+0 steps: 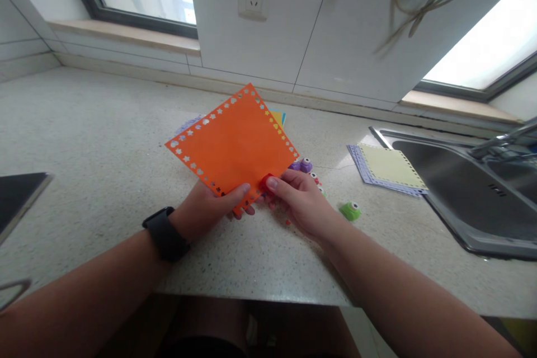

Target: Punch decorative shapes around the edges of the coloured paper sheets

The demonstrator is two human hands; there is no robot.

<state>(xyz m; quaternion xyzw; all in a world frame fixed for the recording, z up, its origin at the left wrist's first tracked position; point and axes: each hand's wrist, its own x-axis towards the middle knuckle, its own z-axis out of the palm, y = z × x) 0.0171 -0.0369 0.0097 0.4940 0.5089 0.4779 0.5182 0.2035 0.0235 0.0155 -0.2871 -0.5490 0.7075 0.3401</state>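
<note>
An orange sheet of paper, with small shapes punched along its edges, is held up over the counter. Its lower corner lies in the grip of my left hand, thumb on top and fingers underneath. My right hand is closed round a red craft punch, thumb pressing on it, at the paper's lower right edge. Just past that hand sit purple craft punches, partly hidden. A green craft punch stands apart to the right. A tiny red paper scrap lies below the right hand.
Punched pale yellow paper lies over lilac sheets beside the steel sink. More coloured paper shows behind the orange sheet. At far left is a dark flat panel. The speckled counter meets a tiled wall.
</note>
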